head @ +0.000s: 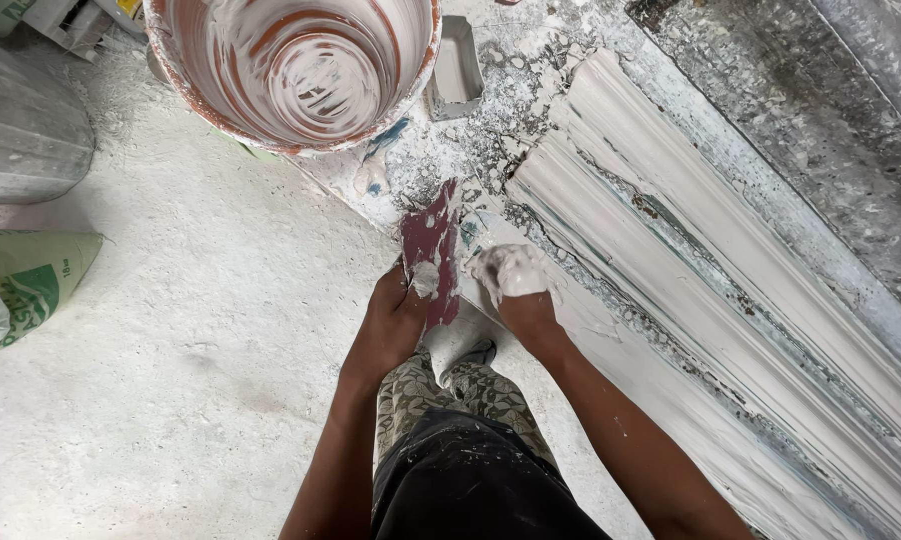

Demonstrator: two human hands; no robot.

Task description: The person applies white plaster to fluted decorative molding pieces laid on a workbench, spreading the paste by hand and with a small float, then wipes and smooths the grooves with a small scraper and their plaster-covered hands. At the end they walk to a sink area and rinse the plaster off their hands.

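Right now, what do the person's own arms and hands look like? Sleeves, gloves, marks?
Both arms are bare to the top of the view: no sleeves, no gloves, no watch or rings visible. The right hand is caked in white plaster across the fingers and knuckles, with a few pale flecks up the forearm. The left hand is mostly clean, with a white smear near the thumb.
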